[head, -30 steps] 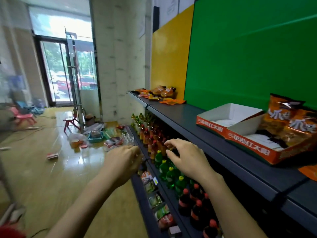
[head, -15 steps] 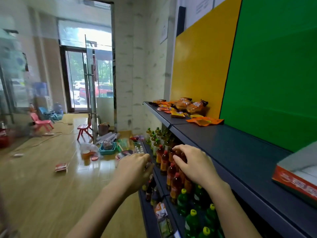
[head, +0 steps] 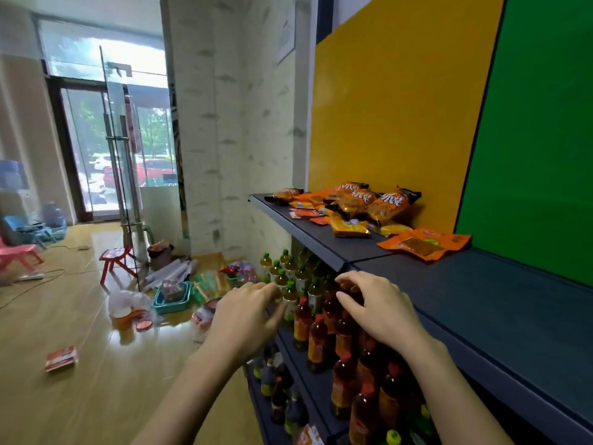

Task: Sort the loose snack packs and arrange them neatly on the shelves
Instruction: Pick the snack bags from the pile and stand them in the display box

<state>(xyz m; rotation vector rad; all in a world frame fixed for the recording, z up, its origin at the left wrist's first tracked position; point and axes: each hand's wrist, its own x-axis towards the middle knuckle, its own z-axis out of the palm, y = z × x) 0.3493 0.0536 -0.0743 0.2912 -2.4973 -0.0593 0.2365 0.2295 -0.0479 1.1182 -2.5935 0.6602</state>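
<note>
A loose heap of orange snack packs point(head: 353, 203) lies at the far end of the top shelf point(head: 481, 300), against the yellow panel. A flat orange pack point(head: 423, 244) lies nearest me. My left hand point(head: 247, 319) hovers in front of the shelf edge, fingers loosely bent, holding nothing. My right hand point(head: 378, 306) hangs over the bottles below the shelf edge, fingers loosely curled, empty. Both hands are well short of the packs.
Rows of drink bottles point(head: 314, 316) with green and red caps fill the lower shelves. On the wooden floor lie a teal basket point(head: 173, 297), a plastic bag point(head: 128, 308), a red box point(head: 61, 358) and a red stool point(head: 115, 260). A glass door point(head: 118, 149) stands behind.
My view has swung left along the shelf: the orange carton of packs has left view and the far heap of packs has come nearer. Both hands stay raised and empty.
</note>
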